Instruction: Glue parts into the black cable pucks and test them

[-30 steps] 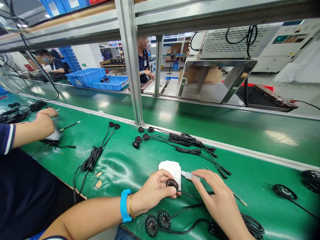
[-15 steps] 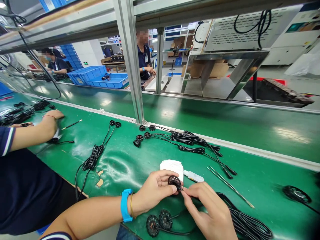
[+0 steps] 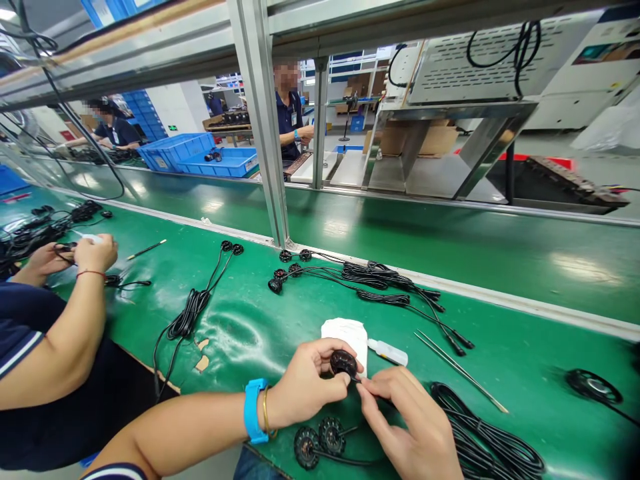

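Observation:
Between the thumb and fingers of my left hand is a small round black cable head, tilted on its side. My right hand pinches the thin black cable where it leaves that head. Just behind my hands lie a white folded cloth and a small clear squeeze bottle. Below them on the green mat rest two more round black heads with cables. To the right of my right hand sits a coiled black cable, partly hidden by that hand.
Metal tweezers lie at the right, near a round black part. Bundled cables line the mat's far edge; another bundle lies left. A metal post rises behind. A co-worker's arm reaches in from the left.
The round head in my left hand has shifted slightly left and turned, and my right hand has moved left with the cable. The co-worker's hands have come together, now holding a white bottle-like object.

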Motion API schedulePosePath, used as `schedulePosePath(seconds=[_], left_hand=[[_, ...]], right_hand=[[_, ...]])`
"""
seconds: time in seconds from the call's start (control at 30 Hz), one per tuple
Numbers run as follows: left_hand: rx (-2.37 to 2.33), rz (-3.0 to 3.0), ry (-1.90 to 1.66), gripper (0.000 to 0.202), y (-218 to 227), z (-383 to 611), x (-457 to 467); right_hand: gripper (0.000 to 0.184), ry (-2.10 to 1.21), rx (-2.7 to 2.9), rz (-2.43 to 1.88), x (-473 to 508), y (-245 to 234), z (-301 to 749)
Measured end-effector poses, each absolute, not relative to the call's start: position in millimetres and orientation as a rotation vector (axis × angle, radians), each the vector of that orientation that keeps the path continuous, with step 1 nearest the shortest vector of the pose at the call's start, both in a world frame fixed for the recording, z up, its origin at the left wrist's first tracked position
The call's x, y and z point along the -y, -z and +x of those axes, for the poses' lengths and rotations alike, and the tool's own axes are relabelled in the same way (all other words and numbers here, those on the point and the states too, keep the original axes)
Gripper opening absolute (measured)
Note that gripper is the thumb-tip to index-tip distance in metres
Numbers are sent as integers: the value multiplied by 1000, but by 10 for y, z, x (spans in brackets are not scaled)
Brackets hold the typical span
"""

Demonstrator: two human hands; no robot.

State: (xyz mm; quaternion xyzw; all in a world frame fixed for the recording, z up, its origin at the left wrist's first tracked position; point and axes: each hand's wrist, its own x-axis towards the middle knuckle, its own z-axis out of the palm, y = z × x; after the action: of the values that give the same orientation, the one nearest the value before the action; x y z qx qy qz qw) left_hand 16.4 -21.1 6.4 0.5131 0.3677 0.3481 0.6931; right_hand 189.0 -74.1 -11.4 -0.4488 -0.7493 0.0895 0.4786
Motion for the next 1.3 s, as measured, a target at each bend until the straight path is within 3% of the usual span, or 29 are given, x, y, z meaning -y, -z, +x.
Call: schedulePosePath(seconds=[0.4, 0.83, 0.93, 1.07, 1.17, 1.3], left_hand=[[-929, 1709, -986, 38, -70, 99, 343], [-701, 1076, -854, 43, -30, 153, 252], [-790, 1031, -822, 43, -2, 179, 228], [-880, 1106, -672, 47, 59, 183, 194], [-940, 1215, -592, 45, 93, 180, 197], [-1020, 1284, -554, 42, 138, 203, 222]], right_hand=[[17, -450, 1595, -1173, 764, 103, 1792], [25, -802, 1530, -1277, 757, 75, 1841], [33, -644, 1649, -1401, 646, -6, 2192], [43, -100, 1618, -2054, 519, 158, 2935], [38, -175, 1758, -2256, 486, 333, 3289], [34, -217, 1673, -2213, 499, 263, 3239]])
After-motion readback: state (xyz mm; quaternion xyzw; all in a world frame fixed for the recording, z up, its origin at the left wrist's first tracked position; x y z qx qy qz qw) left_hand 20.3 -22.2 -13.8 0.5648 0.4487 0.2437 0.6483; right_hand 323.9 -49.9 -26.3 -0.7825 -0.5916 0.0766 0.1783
